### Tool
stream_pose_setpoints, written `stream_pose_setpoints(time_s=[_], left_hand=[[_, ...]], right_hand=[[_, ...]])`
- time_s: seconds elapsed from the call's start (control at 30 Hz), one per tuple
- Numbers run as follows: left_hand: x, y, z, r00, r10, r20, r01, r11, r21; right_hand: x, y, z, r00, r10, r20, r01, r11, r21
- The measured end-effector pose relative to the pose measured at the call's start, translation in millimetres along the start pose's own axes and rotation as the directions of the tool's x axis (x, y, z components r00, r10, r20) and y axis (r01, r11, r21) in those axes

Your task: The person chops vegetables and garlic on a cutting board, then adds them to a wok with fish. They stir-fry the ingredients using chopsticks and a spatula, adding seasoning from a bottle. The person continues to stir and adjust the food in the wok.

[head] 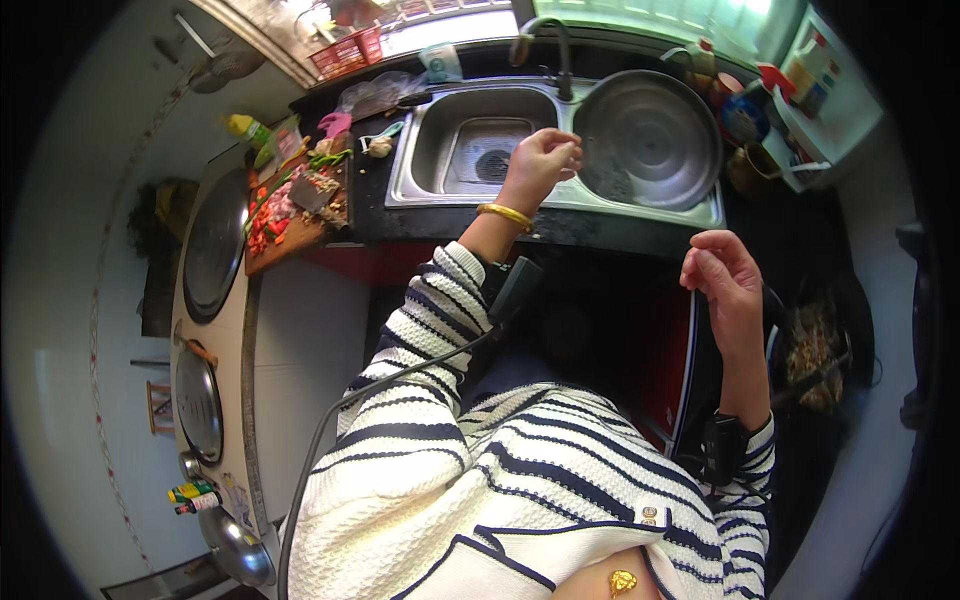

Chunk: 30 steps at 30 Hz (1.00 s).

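My left hand (541, 166), a gold bangle on its wrist, hovers over the front of the stainless steel sink (405, 180), between the basin and a large round metal pan or lid (652, 142). Its fingers are curled in, and nothing shows between them. Further right and nearer to me, my right hand (724, 281) is raised beside the counter's front edge. The fingers bend loosely towards the thumb and no object is seen in them. A dark faucet (559, 52) rises behind the basin.
Left of the sink, a wooden cutting board (289, 244) holds chopped red pepper, diced meat and a cleaver blade (311, 195). Food lies in a pan (814, 352) at the right. Bottles stand on a corner shelf (855, 127). A cable (315, 442) runs along my left arm.
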<state>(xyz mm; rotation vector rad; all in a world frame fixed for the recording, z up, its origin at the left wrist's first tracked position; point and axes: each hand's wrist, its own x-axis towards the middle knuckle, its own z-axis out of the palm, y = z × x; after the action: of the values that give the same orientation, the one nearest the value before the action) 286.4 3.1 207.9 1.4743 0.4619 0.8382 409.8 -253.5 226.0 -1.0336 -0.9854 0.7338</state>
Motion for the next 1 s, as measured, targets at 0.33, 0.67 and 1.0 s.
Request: stream_pose_setpoints(time_s=[0.33,0.67,1.0], left_hand=[[-35,-31,-418,0.765,-0.016,-0.644,0.137,0.981,0.139],[-68,-13,-617,0.684,-0.072,-0.726,0.293,0.939,0.183],[-2,-27,-643,0.814,0.266,-0.517,0.278,0.603,0.748]], right_hand=[[167,159,274,0.912,0.329,0.244,-0.202,0.88,-0.43],[311,274,553,0.816,0.144,0.559,0.477,0.379,-0.793],[372,257,538,0.829,0.371,0.418,-0.013,0.76,-0.65]])
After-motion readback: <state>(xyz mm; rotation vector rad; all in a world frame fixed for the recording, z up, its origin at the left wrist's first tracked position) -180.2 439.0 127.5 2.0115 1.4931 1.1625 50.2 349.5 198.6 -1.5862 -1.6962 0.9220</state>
